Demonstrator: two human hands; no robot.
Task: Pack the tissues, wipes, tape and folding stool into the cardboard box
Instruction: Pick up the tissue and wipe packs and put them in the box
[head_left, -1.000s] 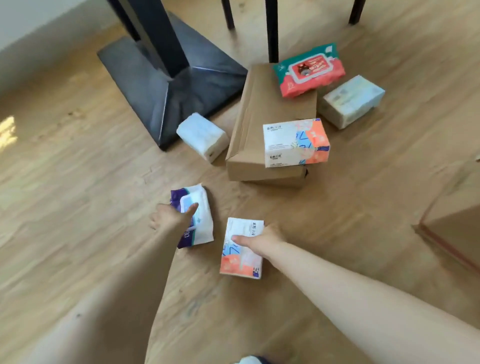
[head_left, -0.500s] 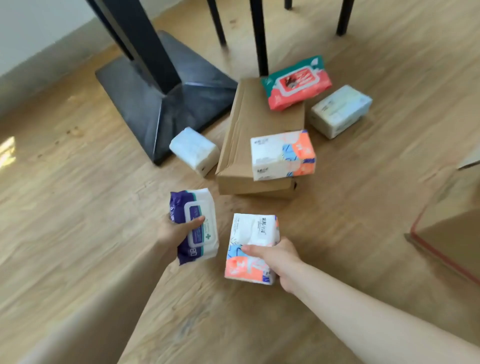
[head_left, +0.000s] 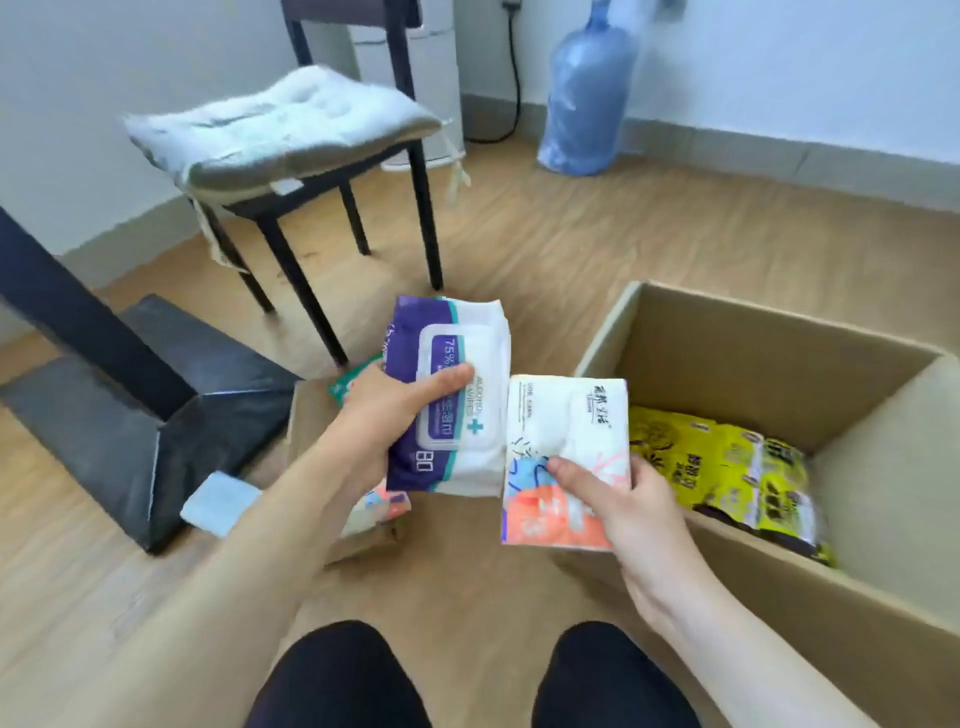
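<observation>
The left hand (head_left: 382, 415) grips a purple wipes pack (head_left: 452, 358) and the right hand (head_left: 618, 499) a tissue pack (head_left: 561, 426), both mid-frame beside the cardboard box (head_left: 727, 353). Only yellow packets (head_left: 727, 462) lie inside; most packing seems left.

Wipes pack (head_left: 457, 395) left of tissue pack (head_left: 563, 441)
</observation>
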